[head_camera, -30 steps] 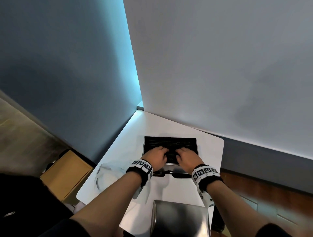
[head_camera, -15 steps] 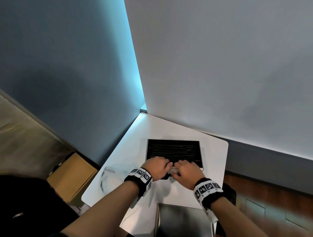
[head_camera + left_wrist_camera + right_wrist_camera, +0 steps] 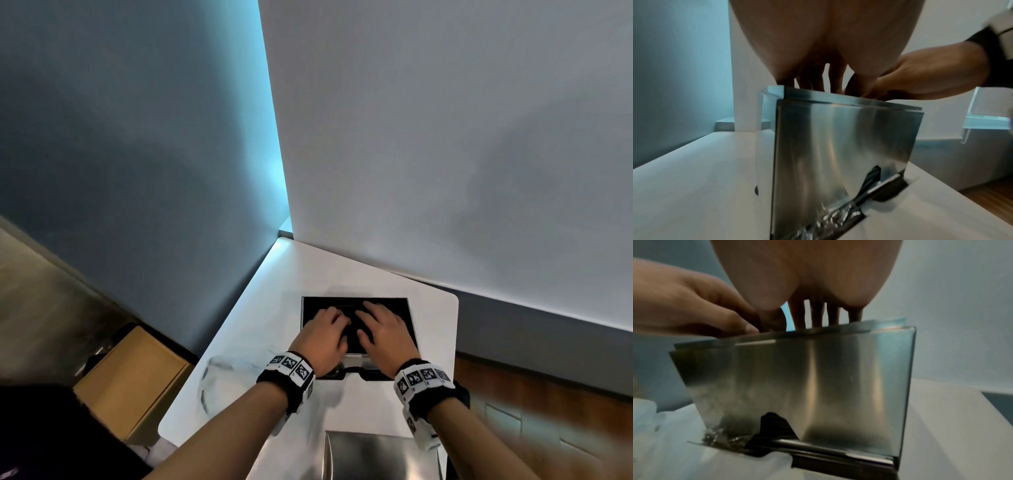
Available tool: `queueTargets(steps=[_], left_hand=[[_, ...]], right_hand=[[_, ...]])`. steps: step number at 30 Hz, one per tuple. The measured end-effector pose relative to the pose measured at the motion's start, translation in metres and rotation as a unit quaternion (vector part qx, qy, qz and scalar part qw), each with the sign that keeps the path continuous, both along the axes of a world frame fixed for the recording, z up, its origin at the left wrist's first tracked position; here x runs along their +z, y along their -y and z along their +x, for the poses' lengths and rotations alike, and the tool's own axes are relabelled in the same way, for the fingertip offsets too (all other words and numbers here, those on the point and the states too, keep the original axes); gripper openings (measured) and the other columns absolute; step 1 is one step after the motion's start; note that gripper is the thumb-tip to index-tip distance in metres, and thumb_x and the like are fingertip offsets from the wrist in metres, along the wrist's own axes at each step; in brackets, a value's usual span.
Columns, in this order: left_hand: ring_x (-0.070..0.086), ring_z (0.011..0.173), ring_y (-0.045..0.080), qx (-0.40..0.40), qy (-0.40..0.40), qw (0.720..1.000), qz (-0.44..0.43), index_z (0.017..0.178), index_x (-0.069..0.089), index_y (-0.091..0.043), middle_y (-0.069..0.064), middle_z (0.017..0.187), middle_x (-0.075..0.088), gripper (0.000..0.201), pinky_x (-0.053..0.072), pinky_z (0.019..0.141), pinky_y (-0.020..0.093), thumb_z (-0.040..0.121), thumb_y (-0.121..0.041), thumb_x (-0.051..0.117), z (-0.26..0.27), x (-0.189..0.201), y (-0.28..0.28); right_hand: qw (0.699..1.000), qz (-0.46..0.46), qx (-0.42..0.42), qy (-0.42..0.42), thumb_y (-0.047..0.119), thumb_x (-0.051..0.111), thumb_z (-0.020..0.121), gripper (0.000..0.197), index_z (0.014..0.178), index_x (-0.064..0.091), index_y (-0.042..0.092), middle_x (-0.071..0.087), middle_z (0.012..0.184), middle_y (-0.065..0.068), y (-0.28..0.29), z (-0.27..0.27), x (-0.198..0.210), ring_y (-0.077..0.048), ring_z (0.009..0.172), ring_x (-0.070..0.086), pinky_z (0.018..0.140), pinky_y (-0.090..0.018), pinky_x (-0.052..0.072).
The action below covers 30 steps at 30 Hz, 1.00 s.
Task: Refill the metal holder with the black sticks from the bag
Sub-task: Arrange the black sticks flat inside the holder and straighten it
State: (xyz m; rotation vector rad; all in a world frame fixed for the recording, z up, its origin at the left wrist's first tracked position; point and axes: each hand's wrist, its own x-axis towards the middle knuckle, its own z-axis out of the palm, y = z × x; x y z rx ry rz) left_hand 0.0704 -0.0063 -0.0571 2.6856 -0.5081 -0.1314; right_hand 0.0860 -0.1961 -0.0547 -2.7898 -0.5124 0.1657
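Observation:
An open-topped metal holder (image 3: pixel 413 325) stands on the white table (image 3: pixel 308 267), filled with black sticks (image 3: pixel 346 303). My left hand (image 3: pixel 325 330) and right hand (image 3: pixel 380 325) lie side by side in the top, fingers spread and reaching down onto the sticks. In the left wrist view the holder's shiny front (image 3: pixel 838 146) fills the middle and sticks (image 3: pixel 874 173) show in its low slot. The right wrist view shows that same front (image 3: pixel 818 378) and slot with sticks (image 3: pixel 774 423). The fingertips are hidden behind the rim.
A clear plastic bag (image 3: pixel 226 380) lies crumpled on the table left of the holder. A metal lid (image 3: pixel 380 455) sits at the near table edge. A cardboard box (image 3: pixel 133 380) stands on the floor to the left. Walls close off the table's far sides.
Both hands drew back to the holder's near edge half a second ago, then moved forward again onto the sticks with the fingers spread. The head view has shifted slightly.

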Motion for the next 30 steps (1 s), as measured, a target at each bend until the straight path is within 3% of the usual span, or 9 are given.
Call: queueTargets(steps=[3, 6, 11, 14, 17, 19, 21, 24, 30], left_hand=[[0.053, 0.121, 0.029, -0.029, -0.028, 0.999, 0.011, 0.127, 0.062, -0.014, 0.009, 0.137, 0.054, 0.058, 0.046, 0.104, 0.045, 0.090, -0.042, 0.026, -0.003, -0.008, -0.001], [0.054, 0.110, 0.025, -0.046, -0.045, 0.998, 0.018, 0.122, 0.062, -0.017, 0.003, 0.122, 0.059, 0.060, 0.049, 0.097, 0.044, 0.090, -0.045, 0.020, -0.003, -0.002, -0.007], [0.054, 0.105, 0.023, 0.114, 0.048, 0.991, -0.043, 0.119, 0.060, -0.020, 0.001, 0.113, 0.055, 0.030, 0.050, 0.086, 0.041, 0.094, -0.029, 0.047, 0.001, 0.019, -0.035], [0.059, 0.108, 0.029, 0.247, -0.048, 0.967, -0.029, 0.126, 0.049, -0.017, 0.005, 0.117, 0.061, 0.033, 0.048, 0.081, 0.039, 0.100, -0.037, 0.045, 0.011, 0.025, -0.046], [0.064, 0.107, 0.037, 0.246, -0.156, 0.955, 0.054, 0.123, 0.048, -0.012, 0.013, 0.119, 0.066, 0.034, 0.048, 0.083, 0.040, 0.104, -0.038, 0.036, 0.013, 0.021, -0.044], [0.062, 0.111, 0.038, 0.233, -0.181, 0.953, 0.076, 0.118, 0.053, -0.009, 0.016, 0.123, 0.064, 0.031, 0.048, 0.088, 0.041, 0.105, -0.029, 0.035, 0.018, 0.020, -0.041], [0.061, 0.114, 0.040, 0.224, -0.198, 0.951, 0.078, 0.117, 0.055, -0.006, 0.019, 0.125, 0.062, 0.029, 0.048, 0.090, 0.042, 0.103, -0.024, 0.037, 0.036, 0.021, -0.039], [0.060, 0.114, 0.040, 0.231, -0.189, 0.951, 0.077, 0.118, 0.055, -0.005, 0.020, 0.125, 0.061, 0.026, 0.047, 0.090, 0.042, 0.099, -0.017, 0.041, 0.052, 0.031, -0.032], [0.062, 0.098, 0.042, 0.255, -0.145, 0.956, 0.006, 0.117, 0.040, -0.012, 0.019, 0.111, 0.066, 0.021, 0.047, 0.079, 0.044, 0.102, -0.022, 0.029, -0.018, 0.029, -0.020]], right_hand=[[0.995, -0.067, -0.005, -0.077, 0.051, 0.028, 0.092, 0.056, 0.142, 0.045, 0.030, 0.038, 0.153, 0.006, -0.007, -0.002, -0.001, -0.020, 0.142, 0.032, 0.113, -0.045, 0.028], [0.994, -0.070, -0.018, -0.085, 0.047, 0.036, 0.097, 0.041, 0.129, 0.054, 0.030, 0.049, 0.137, 0.008, -0.010, -0.007, 0.000, -0.017, 0.128, 0.044, 0.102, -0.041, 0.036], [0.987, 0.040, -0.137, 0.077, 0.025, 0.058, 0.084, 0.021, 0.101, 0.066, 0.016, 0.059, 0.106, -0.005, 0.013, -0.003, 0.017, -0.029, 0.096, 0.057, 0.075, -0.042, 0.050], [0.962, 0.052, -0.259, 0.074, 0.017, 0.059, 0.088, 0.020, 0.107, 0.060, 0.012, 0.054, 0.108, -0.010, 0.027, 0.001, 0.029, -0.035, 0.100, 0.053, 0.076, -0.046, 0.049], [0.936, 0.047, -0.339, -0.076, 0.027, 0.043, 0.098, 0.025, 0.116, 0.053, 0.012, 0.056, 0.119, -0.016, 0.036, 0.010, 0.025, -0.039, 0.110, 0.053, 0.085, -0.044, 0.044], [0.923, 0.016, -0.323, -0.210, 0.033, 0.037, 0.102, 0.035, 0.116, 0.055, 0.007, 0.060, 0.122, -0.023, 0.043, 0.021, 0.018, -0.041, 0.113, 0.055, 0.089, -0.042, 0.044], [0.916, 0.008, -0.307, -0.260, 0.030, 0.040, 0.101, 0.039, 0.118, 0.058, 0.000, 0.059, 0.126, -0.027, 0.048, 0.037, 0.014, -0.042, 0.115, 0.056, 0.091, -0.040, 0.045], [0.928, 0.011, -0.301, -0.218, 0.022, 0.043, 0.099, 0.033, 0.113, 0.058, -0.004, 0.060, 0.120, -0.029, 0.048, 0.048, 0.017, -0.044, 0.109, 0.058, 0.087, -0.041, 0.046], [0.950, 0.055, -0.275, -0.137, 0.018, 0.034, 0.101, 0.019, 0.106, 0.048, 0.007, 0.066, 0.097, -0.026, 0.059, -0.019, 0.023, -0.045, 0.090, 0.061, 0.075, -0.045, 0.046]])
